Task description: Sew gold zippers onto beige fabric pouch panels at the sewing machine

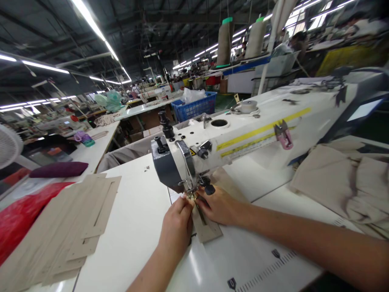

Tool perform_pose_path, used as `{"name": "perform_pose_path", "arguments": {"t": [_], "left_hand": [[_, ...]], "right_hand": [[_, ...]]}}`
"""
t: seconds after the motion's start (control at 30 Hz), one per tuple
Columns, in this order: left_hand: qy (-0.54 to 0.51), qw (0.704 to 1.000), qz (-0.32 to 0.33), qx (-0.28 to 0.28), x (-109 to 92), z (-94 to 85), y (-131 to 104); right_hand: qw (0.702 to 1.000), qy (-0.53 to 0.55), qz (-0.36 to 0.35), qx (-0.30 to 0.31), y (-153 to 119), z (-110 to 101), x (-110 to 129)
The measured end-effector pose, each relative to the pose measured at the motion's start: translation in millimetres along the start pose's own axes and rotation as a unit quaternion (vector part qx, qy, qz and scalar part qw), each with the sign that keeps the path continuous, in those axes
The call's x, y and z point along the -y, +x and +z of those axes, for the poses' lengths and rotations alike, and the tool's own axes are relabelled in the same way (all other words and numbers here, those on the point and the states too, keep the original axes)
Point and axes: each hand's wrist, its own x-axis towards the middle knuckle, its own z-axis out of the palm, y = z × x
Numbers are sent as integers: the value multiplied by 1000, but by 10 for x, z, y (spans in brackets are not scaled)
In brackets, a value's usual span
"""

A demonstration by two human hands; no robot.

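A white sewing machine [182, 152] stands in front of me. Under its presser foot [192, 194] lies a flat beige slotted piece [209, 232], its near end pointing toward me. My left hand [178, 221] is closed on the left edge of this piece, fingertips close beside the foot. From the right, my right hand [220, 205] is closed too, its thumb and fingers on the piece near the needle. The needle point and the exact pinch of both hands are hidden. Larger beige fabric [226, 182] lies behind my right hand, under the machine arm.
Beige slotted panels [67, 227] lie fanned in a stack on the left, beside red plastic [27, 215] and a purple cloth [59, 169]. Folded beige fabric [343, 178] is heaped at right. Pink-handled snips [284, 136] sit on the machine arm. A blue crate [194, 106] stands behind.
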Motion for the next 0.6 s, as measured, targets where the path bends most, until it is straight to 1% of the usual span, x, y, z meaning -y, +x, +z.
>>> {"name": "perform_pose_path", "arguments": {"t": [0.13, 0.33, 0.4, 0.5, 0.6], "left_hand": [[-6, 1000, 4, -8, -12, -3, 1], [1, 1000, -30, -1, -19, 20, 7], [15, 999, -32, -2, -20, 17, 12], [34, 999, -18, 0, -20, 6, 22], [36, 999, 1, 7, -9, -2, 34]], "right_hand": [[1000, 11, 3, -11, 2, -9, 2], [999, 39, -5, -23, 13, 32, -32], [999, 42, -3, -30, 22, 46, -50], [999, 34, 17, -26, 30, 53, -67], [998, 19, 54, -20, 43, 67, -62]]}}
